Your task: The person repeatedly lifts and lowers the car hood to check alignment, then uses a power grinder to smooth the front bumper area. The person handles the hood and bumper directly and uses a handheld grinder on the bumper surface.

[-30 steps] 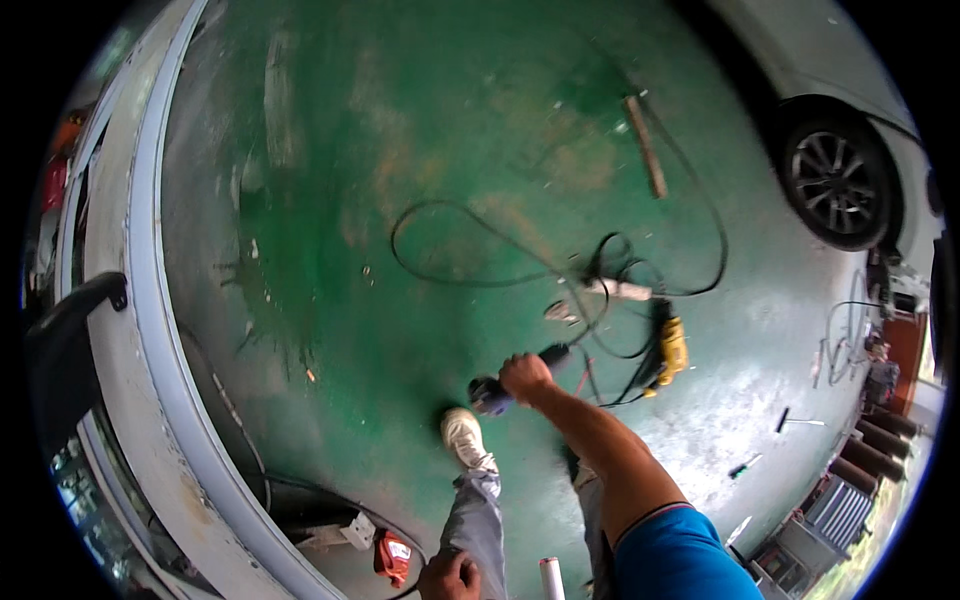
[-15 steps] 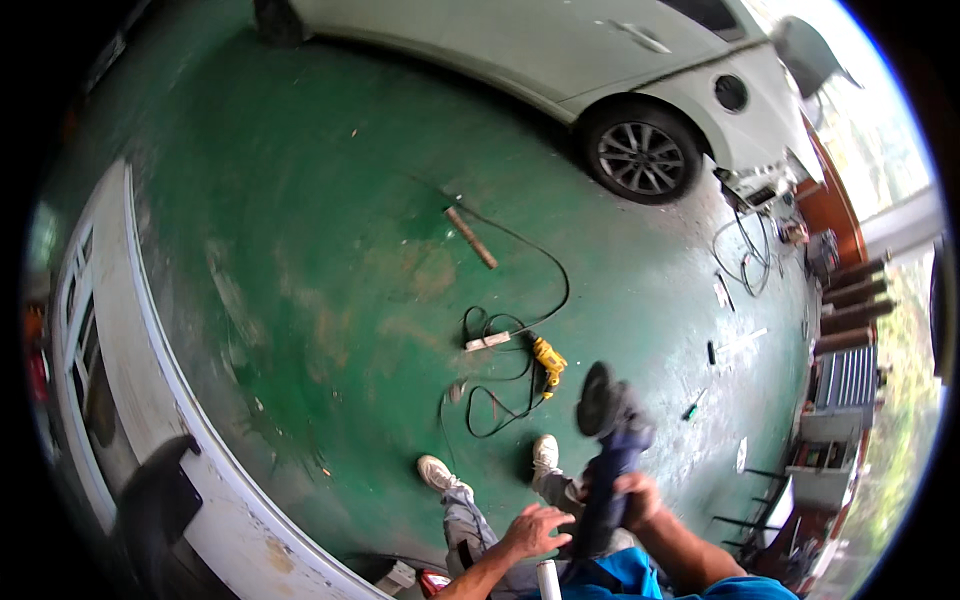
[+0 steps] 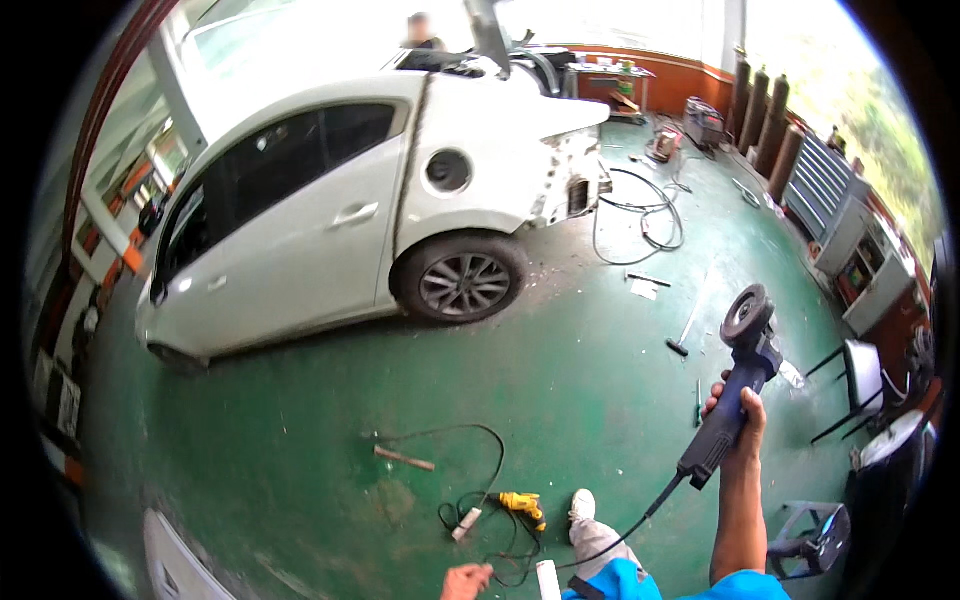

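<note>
My right hand is wrapped round the dark blue body of an angle grinder, held up to the right with its round disc at the top. From its lower end a black cord sags toward my left hand. That hand is at the lower edge with its fingers curled; whether the cord or anything else is in them is hidden. Beyond it on the green floor lie a yellow power drill, a white socket strip and a hammer.
A pale car with its rear end stripped stands ahead on the left. Hoses, a T-handled tool and a screwdriver lie on the floor. Along the right are gas cylinders, a chair and a stool. Another person is behind the car.
The view has swung up and to the right toward the car's rear. My right hand has raised the grinder away from my body. My left hand has moved apart from it.
</note>
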A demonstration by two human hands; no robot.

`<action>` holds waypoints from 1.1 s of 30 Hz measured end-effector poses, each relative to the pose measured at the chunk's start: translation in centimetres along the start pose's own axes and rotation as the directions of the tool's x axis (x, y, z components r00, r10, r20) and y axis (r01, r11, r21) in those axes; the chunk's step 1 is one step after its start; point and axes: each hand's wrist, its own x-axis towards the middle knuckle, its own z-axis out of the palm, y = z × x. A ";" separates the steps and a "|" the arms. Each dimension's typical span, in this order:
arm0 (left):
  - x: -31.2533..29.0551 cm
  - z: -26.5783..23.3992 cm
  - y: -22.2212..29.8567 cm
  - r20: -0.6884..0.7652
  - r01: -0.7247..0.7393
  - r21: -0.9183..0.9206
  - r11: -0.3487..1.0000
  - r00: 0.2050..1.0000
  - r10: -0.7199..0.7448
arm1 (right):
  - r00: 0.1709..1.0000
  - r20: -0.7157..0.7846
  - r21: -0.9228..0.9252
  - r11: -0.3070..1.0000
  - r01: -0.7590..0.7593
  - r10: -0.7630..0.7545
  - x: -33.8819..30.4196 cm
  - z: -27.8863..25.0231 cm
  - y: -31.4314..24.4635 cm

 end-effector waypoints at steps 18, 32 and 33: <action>33.2 14.0 41.0 0.747 -0.294 -0.370 0.881 0.471 0.470 | 0.989 -0.128 -0.220 0.975 0.040 -0.070 27.6 9.6 6.5; 56.8 13.0 55.2 0.954 -0.039 -0.245 0.969 0.171 0.248 | 0.932 -0.362 0.126 0.991 0.048 0.001 49.7 13.8 13.2; 58.2 14.2 56.1 0.958 -0.031 -0.224 0.974 0.178 0.226 | 0.926 -0.378 0.133 0.990 0.050 0.004 51.5 13.1 13.4</action>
